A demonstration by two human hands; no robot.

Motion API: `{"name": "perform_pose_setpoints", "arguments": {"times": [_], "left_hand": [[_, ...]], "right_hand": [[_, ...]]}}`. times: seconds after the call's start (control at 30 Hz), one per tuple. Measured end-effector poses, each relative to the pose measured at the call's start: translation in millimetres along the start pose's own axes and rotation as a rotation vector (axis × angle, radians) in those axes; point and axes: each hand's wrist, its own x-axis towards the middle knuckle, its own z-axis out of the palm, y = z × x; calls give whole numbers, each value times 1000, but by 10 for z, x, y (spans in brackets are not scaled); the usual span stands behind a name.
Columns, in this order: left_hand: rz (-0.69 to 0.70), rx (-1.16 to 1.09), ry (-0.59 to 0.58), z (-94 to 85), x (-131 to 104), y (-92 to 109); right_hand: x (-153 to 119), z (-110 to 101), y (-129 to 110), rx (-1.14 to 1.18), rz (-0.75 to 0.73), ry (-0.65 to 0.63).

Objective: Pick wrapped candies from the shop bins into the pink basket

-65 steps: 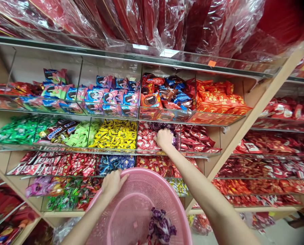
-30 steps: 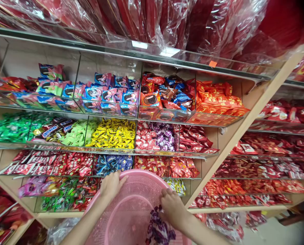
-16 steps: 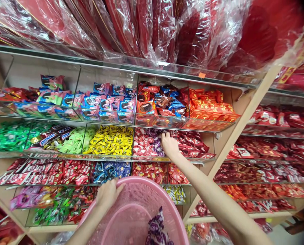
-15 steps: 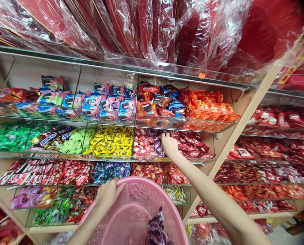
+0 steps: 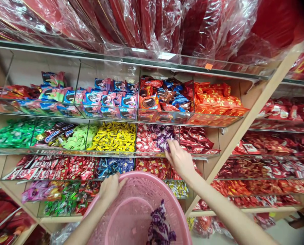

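Observation:
My left hand grips the rim of a pink plastic basket at its upper left, thumb along the edge. Purple-wrapped candies lie at the right of the basket's bottom. In front of the second shelf, my right hand has its fingers curled round a purple-wrapped candy, only partly visible at the fingertips. Behind the fingers are more purple candies in their compartment, with red and white ones to their left.
Glass dividers and front panels edge the shelves. Yellow candies, green candies and orange packets fill other compartments. A wooden upright slants down at the right. Plastic-wrapped red items stand above.
My right hand has pulled back from inside the compartment, toward me and slightly right, with purple wrapper at its fingers. My left hand still holds the basket; the view has shifted a little.

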Motion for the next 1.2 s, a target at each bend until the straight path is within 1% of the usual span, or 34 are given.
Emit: {"name": "perform_pose_setpoints", "arguments": {"times": [0.07,0.13,0.2,0.23,0.3,0.37,0.43,0.57,0.63,0.7,0.8,0.87,0.93,0.97,1.07,1.13,1.2], "left_hand": [[3,-3,-1,8,15,20],[9,-5,-3,13,27,44],[13,-9,-7,11,32,65],[15,-10,-8,9,30,73],[16,-10,-10,2,21,81],[16,-6,-11,-3,8,81],[20,-6,-16,-4,-3,74],[-1,-18,-26,-2,-10,57],[-7,-18,-23,-7,-11,56],[1,-11,-20,-18,-16,66],[15,4,-15,-38,-26,95],[25,10,-10,-48,-33,118],[32,10,-3,-56,-39,133],[33,9,-1,-59,-43,136],[23,9,1,-70,-55,122],[16,11,2,-76,-67,98],[11,10,6,-81,-80,72]], "right_hand": [[-321,27,-59,166,-73,-112],[-637,121,-116,276,-114,-283],[-917,244,-151,300,-130,-454],[-1035,301,-157,293,-136,-519],[-1218,385,-151,273,-148,-602],[-1333,421,-145,264,-158,-642],[-1393,423,-159,249,-161,-663],[-1395,379,-227,161,-167,-768],[-1319,327,-228,159,-172,-794],[-1153,239,-185,219,-175,-724],[-711,69,-73,283,-139,-503],[-328,-13,-7,234,-77,-339],[61,-26,28,148,13,-218],[240,-4,32,105,66,-187],[656,138,1,21,222,-181],[825,250,-35,17,275,-204],[924,341,-68,29,298,-225]]}}
